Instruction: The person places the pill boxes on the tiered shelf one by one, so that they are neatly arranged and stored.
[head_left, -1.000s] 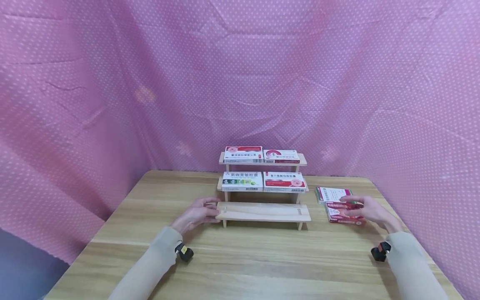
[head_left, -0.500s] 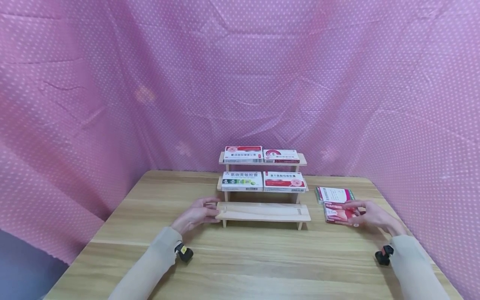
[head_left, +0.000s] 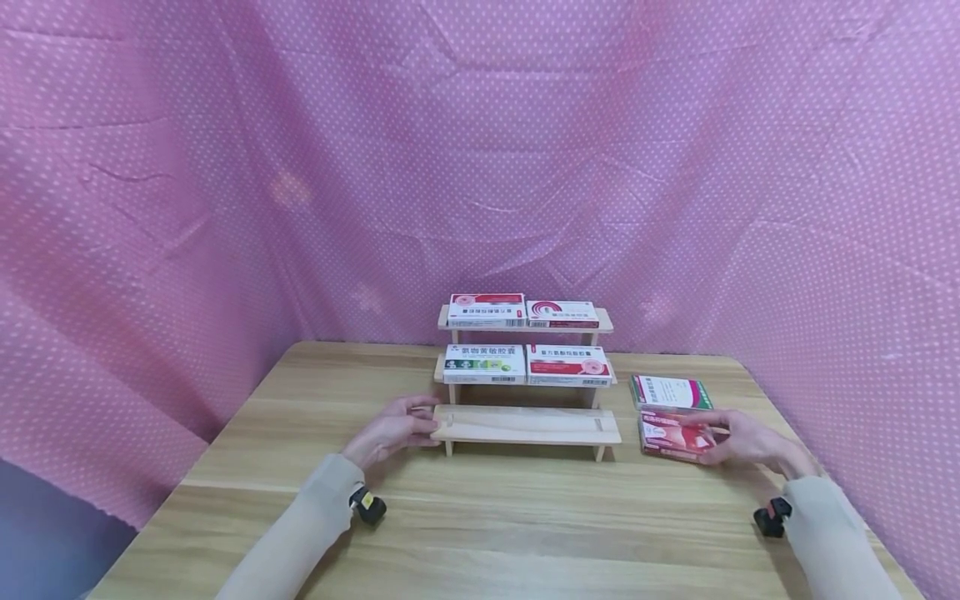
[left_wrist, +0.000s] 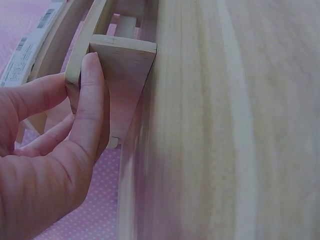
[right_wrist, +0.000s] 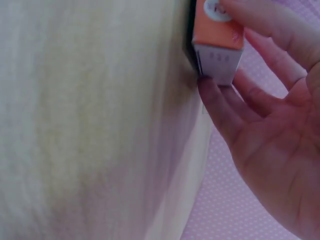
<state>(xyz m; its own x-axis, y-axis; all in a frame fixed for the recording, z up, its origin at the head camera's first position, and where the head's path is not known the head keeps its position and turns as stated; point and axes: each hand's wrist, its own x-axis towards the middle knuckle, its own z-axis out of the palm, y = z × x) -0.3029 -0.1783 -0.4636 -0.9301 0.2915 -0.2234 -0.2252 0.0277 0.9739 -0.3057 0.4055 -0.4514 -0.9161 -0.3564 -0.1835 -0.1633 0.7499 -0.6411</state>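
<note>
At the left end of the lowest step of a wooden display stand (head_left: pixel 525 427), my left hand (head_left: pixel 386 432) pinches the board between thumb and fingers. The left wrist view shows this board end (left_wrist: pixel 80 60) close, with the thumb lying along its edge. Over at the right, my right hand (head_left: pixel 750 439) holds a red and pink medicine box (head_left: pixel 667 435) by its right side. In the right wrist view the fingers lie around the end of that box (right_wrist: pixel 217 37), which looks orange with a white end face. Its far part is out of that view.
A green, white and magenta medicine box (head_left: pixel 671 392) lies just behind the red one. On the middle step sit a green-and-white box (head_left: pixel 485 363) and a red-and-white box (head_left: pixel 570 364). Two more boxes lie on the top step (head_left: pixel 606 320). Pink dotted cloth (head_left: pixel 480 167) hangs behind the table (head_left: pixel 487 533).
My right hand has taken hold of the red medicine box and drawn it a little toward the front and left, away from the green one. The left hand has stayed in place.
</note>
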